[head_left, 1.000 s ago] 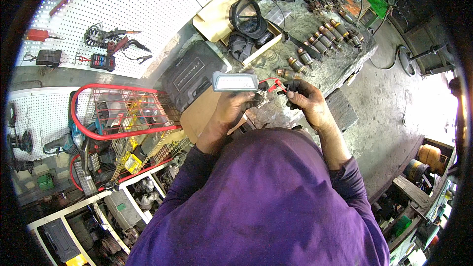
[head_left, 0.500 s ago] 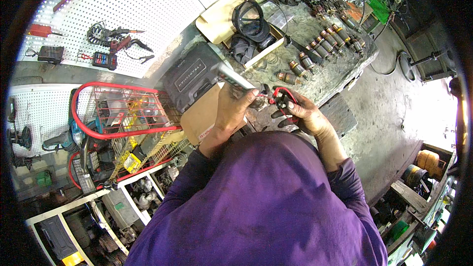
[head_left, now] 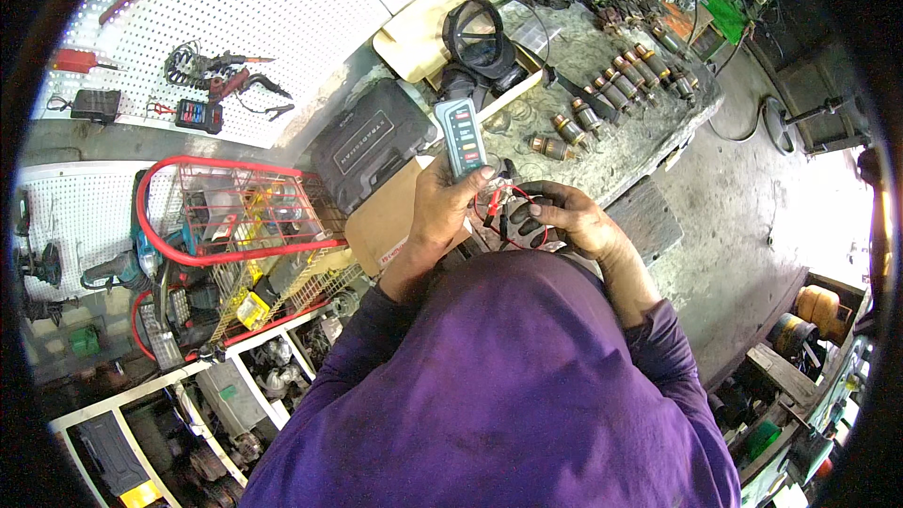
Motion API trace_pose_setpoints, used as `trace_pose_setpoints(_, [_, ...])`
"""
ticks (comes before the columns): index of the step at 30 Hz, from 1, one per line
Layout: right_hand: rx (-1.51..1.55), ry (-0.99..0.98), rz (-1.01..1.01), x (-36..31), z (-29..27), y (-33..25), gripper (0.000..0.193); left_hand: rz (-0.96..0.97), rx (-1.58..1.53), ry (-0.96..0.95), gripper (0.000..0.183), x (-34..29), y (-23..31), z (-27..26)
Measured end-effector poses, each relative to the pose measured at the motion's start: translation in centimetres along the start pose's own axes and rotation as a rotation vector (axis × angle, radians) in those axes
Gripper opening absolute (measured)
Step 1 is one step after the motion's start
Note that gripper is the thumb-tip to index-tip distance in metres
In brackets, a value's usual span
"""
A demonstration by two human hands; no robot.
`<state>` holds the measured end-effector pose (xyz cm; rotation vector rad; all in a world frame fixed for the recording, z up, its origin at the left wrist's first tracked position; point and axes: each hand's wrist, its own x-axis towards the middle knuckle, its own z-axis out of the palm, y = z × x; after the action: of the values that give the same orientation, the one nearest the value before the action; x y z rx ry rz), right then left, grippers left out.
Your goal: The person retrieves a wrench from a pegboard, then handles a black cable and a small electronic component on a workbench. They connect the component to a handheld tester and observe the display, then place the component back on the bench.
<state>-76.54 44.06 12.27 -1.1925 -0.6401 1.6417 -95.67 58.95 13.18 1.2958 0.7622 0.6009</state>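
Note:
My left hand (head_left: 438,207) is closed around a handheld electrical tester (head_left: 461,138), grey with a row of small labels down its face. The tester stands tilted up, its face toward me and my thumb along its lower edge. Thin red and black leads hang below it, with a red clip (head_left: 493,203) dangling between my hands. My right hand (head_left: 578,219) has its fingers bent together at the red lead, which loops past the fingertips. Just under these fingers sits a rounded grey metal part (head_left: 520,226), partly hidden by the leads and my hand.
A dark tool case (head_left: 373,143) lies left of the tester beside a cardboard piece (head_left: 381,216). Beyond it, a cream box (head_left: 503,113) holds a black cap. Several cylindrical metal armatures (head_left: 621,87) line the worn workbench (head_left: 649,136). A red-rimmed wire cart (head_left: 240,259) stands at left.
My left hand has turned the tester from nearly edge-on to face me. My right hand has shifted slightly, and the red clip now hangs lower between the hands.

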Motion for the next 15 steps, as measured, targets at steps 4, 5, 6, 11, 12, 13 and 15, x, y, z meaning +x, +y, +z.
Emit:
trace_pose_setpoints(4, [-0.075,0.011,-0.043,0.33,-0.45,0.63,0.062,-0.050,0.009,-0.046,0.033,0.04,-0.18,-0.06])
trace_pose_setpoints(5, [-0.059,0.014,-0.039,0.35,-0.52,0.76,0.062,-0.044,0.024,-0.051,0.034,0.09,-0.26,-0.08])
trace_pose_setpoints(6, [-0.058,0.029,-0.020,0.35,-0.57,0.86,0.062,-0.046,0.047,-0.051,0.035,0.15,-0.33,-0.10])
trace_pose_setpoints(11, [-0.092,0.018,-0.040,0.39,-0.82,0.92,0.061,-0.081,0.019,-0.093,0.036,0.19,-0.24,-0.26])
trace_pose_setpoints(12, [-0.102,0.015,-0.056,0.43,-0.81,0.91,0.061,-0.101,0.009,-0.102,0.036,0.14,-0.15,-0.28])
trace_pose_setpoints(13, [-0.104,0.023,-0.045,0.47,-0.80,0.91,0.060,-0.102,0.014,-0.105,0.036,0.13,-0.08,-0.26])
trace_pose_setpoints(15, [-0.135,0.046,-0.031,0.53,-0.71,0.86,0.059,-0.113,0.028,-0.110,0.037,0.11,0.05,-0.21])
